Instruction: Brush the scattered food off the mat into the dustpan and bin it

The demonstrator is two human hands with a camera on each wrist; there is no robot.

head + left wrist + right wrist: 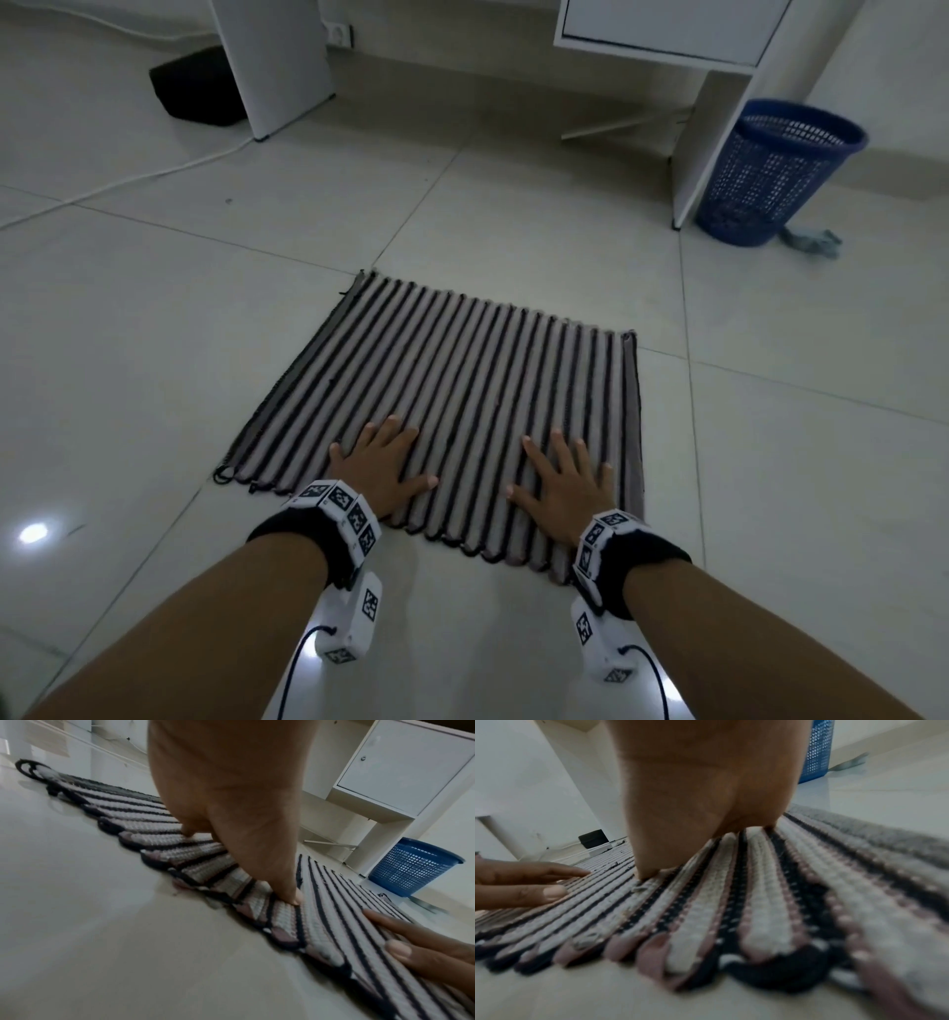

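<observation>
Both hands lie flat and open on the mat, holding nothing.

Left hand (381,464) and right hand (564,488) press with spread fingers near the mat (462,370) edge at 6 o'clock; the blue bin (780,169) stands well apart at 2 o'clock. I see no dustpan or brush. Small dark crumbs (614,864) sit between the ribs, so a push from the palms could drive them deeper or onto the floor (154,334).
</observation>
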